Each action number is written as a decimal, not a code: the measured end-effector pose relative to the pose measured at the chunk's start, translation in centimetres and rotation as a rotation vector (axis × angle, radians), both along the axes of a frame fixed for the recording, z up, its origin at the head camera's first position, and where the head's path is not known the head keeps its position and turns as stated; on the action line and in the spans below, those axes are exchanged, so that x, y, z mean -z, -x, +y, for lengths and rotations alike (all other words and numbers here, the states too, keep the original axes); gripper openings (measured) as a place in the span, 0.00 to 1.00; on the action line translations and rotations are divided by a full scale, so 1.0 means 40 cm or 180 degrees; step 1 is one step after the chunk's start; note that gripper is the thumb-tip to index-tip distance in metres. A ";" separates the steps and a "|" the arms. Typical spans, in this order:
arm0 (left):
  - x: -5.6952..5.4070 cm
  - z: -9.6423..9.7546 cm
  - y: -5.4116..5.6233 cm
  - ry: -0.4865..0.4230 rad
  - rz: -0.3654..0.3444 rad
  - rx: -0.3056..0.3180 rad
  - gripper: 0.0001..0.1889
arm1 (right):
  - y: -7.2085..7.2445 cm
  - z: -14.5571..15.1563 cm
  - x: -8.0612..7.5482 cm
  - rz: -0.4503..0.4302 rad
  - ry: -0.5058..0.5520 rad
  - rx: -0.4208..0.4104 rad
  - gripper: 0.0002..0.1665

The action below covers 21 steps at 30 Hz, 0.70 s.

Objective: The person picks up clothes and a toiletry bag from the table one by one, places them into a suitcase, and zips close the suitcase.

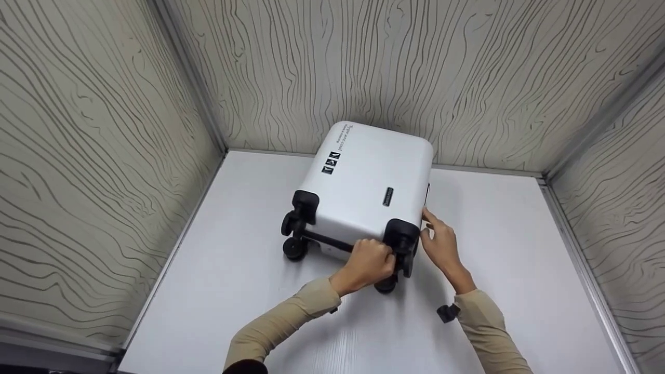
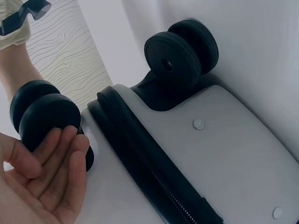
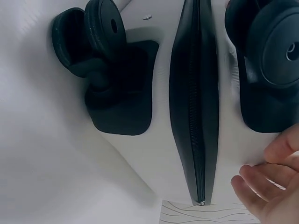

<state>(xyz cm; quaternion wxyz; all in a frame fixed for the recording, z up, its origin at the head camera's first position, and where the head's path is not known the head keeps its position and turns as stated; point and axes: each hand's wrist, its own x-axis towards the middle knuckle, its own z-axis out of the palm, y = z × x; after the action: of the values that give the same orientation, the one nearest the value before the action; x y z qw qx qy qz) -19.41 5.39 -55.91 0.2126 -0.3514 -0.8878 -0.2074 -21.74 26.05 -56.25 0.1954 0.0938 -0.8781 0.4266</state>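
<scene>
A white hard-shell suitcase (image 1: 369,171) lies tilted on the white table, its wheeled end toward me. My left hand (image 1: 366,264) is at the lower right corner, beside a black wheel (image 2: 49,119). The left wrist view shows its fingers loosely bent against that wheel, with nothing in the palm. At the suitcase's right side is my right hand (image 1: 440,241), its fingertips touching or close against the white shell. The right wrist view has its loosely spread fingers below a wheel (image 3: 280,51). A black zipper band (image 3: 194,93) runs between the shell halves.
The white table (image 1: 234,223) extends around the suitcase. Wood-grain patterned panels (image 1: 322,62) enclose its back and both sides, with metal rails along the edges. A small black device (image 1: 447,312) is on the right wrist.
</scene>
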 end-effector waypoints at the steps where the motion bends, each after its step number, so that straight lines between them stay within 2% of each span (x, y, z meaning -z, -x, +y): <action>1: 0.000 0.002 0.001 0.0041 0.0038 -0.0016 0.21 | 0.001 0.000 -0.001 0.0022 -0.0004 0.0002 0.30; 5: 0.000 0.009 0.001 0.0122 0.0135 -0.0030 0.20 | 0.004 0.003 -0.006 0.0064 -0.0047 0.0036 0.30; 14: -0.007 0.035 0.000 0.0218 0.0168 0.0030 0.18 | 0.019 0.015 -0.001 0.0042 -0.0074 0.0043 0.31; 21: -0.003 0.061 0.002 0.0116 0.0183 -0.0038 0.17 | 0.032 0.025 0.004 0.0005 -0.0143 0.0015 0.35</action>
<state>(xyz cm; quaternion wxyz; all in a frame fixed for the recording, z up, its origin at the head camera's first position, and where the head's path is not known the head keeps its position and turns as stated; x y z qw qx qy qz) -19.50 7.83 -55.77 0.2328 -0.3557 -0.8871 -0.1798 -23.00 27.05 -56.40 0.1949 0.0964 -0.8875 0.4063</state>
